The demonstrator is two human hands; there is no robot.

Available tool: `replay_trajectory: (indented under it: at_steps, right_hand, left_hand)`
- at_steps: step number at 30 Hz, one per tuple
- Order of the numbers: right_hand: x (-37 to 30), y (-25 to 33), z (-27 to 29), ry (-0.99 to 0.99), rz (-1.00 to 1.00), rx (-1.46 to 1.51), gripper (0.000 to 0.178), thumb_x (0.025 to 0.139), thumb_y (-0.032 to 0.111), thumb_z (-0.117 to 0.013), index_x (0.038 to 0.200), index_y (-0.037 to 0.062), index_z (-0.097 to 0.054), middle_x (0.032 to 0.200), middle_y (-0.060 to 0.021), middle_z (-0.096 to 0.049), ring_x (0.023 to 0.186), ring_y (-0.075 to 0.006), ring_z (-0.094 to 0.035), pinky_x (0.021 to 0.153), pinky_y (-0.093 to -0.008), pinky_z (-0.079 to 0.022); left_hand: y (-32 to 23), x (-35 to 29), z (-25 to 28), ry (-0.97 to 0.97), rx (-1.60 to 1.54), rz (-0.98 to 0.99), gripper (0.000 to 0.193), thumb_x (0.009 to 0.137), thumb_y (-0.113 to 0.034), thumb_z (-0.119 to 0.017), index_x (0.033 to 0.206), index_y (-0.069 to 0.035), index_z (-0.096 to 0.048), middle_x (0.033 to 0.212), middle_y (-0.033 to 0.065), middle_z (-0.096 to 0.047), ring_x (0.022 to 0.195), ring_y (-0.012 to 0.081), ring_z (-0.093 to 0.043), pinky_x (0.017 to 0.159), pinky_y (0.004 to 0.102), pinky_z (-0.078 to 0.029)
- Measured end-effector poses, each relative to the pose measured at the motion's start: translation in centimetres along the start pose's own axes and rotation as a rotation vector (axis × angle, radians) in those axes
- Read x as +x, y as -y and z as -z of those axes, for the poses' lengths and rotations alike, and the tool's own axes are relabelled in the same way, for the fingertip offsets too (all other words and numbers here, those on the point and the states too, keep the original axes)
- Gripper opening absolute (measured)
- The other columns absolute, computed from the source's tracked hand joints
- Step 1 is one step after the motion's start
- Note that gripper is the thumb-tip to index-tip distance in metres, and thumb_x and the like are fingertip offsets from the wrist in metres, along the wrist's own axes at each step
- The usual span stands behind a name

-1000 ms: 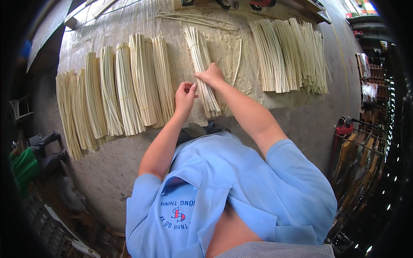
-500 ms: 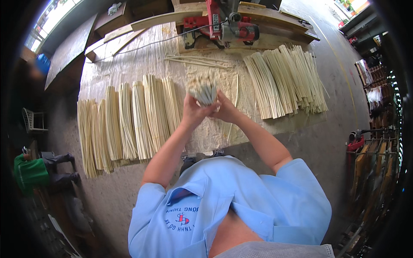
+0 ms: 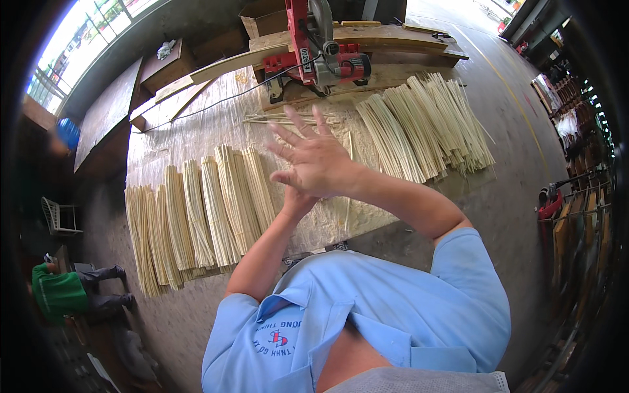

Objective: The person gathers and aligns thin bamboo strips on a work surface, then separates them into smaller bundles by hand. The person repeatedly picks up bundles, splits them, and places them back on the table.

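Note:
My right hand (image 3: 318, 157) is raised over the middle of the table (image 3: 160, 157), its fingers spread apart. Below it, my left hand (image 3: 299, 200) is mostly covered, so its fingers and anything in them are hidden. Several bundles of thin pale sticks (image 3: 226, 196) stand side by side left of my hands. More stick bundles (image 3: 419, 131) lie slanted to the right. A few loose sticks (image 3: 262, 119) rest beyond my hands, and a single stick (image 3: 350, 145) lies just right of my right hand.
A red miter saw (image 3: 308, 65) stands at the far edge of the table, its cable running left. Sawdust covers the table's middle. Long wooden boards (image 3: 226, 57) lie behind. On the far left are a person in green (image 3: 60, 291) and a white chair (image 3: 60, 216).
My right hand has come off the stick bundle, opened and lifted across my left hand. The bundle, held in both hands before, is now out of sight. The view has shifted slightly.

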State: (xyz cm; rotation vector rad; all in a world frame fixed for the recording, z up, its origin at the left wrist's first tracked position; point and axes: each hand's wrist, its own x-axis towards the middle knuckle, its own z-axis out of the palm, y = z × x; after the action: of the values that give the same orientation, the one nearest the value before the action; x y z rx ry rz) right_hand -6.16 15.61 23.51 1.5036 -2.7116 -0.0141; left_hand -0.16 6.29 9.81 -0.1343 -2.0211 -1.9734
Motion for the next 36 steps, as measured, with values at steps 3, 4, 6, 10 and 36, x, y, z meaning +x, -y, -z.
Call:
replay_trajectory:
  at_steps: [3,4,6,10,36]
  right_hand:
    - [-1.1,0.4,-0.7,-0.217,0.004,0.134,0.088,0.093,0.083,-0.009,0.163,0.0308,-0.02,0.172,-0.0037,-0.01,0.159,-0.0322,0.003,0.123,-0.0633,0.009]
    - [-0.2,-0.8,-0.2,-0.108,-0.008,0.181,0.089,0.092,0.083,-0.009,0.164,0.0314,-0.015,0.173,-0.0041,-0.006,0.158,-0.0346,0.003,0.123,-0.0632,0.01]
    - [0.4,-2.1,3.3,-0.243,-0.017,0.208,0.088,0.092,0.083,-0.008,0.164,0.0318,-0.015,0.173,-0.0041,-0.005,0.158,-0.035,0.005,0.122,-0.0631,0.01]
    - [-0.4,-2.1,8.3,-0.494,0.002,0.156,0.089,0.095,0.08,-0.011,0.161,0.0231,-0.03,0.17,-0.0125,-0.018,0.157,-0.0402,0.001,0.121,-0.0673,0.006]
    - [-1.5,1.2,-0.9,-0.161,0.171,0.456,0.074,0.096,0.072,-0.043,0.103,0.004,-0.072,0.12,-0.0141,-0.07,0.107,-0.0331,-0.067,0.091,-0.0454,-0.054]
  left_hand:
    - [-0.7,-1.0,-0.7,-0.118,0.025,-0.048,0.058,0.077,-0.032,-0.088,0.12,0.001,-0.066,0.119,0.0169,-0.07,0.108,0.0286,-0.068,0.092,0.0414,-0.053]
    - [-0.7,-0.8,-0.4,-0.053,0.068,-0.005,0.056,0.077,-0.033,-0.089,0.116,0.001,-0.067,0.113,0.0159,-0.072,0.104,0.0279,-0.07,0.091,0.041,-0.054]
    - [-0.2,-0.3,1.2,0.063,0.165,0.074,0.051,0.076,-0.033,-0.089,0.11,0.0,-0.07,0.101,0.014,-0.075,0.096,0.0266,-0.072,0.088,0.0402,-0.055]
    - [0.6,-0.9,1.2,0.058,0.162,0.067,0.044,0.08,-0.02,-0.088,0.114,-0.001,-0.069,0.101,0.0074,-0.074,0.095,0.0202,-0.071,0.085,0.035,-0.055]
    - [-0.8,-3.0,2.1,0.024,0.279,0.071,0.08,0.075,-0.023,-0.088,0.138,-0.002,-0.044,0.134,0.0152,-0.054,0.126,0.0261,-0.055,0.104,0.0392,-0.048]
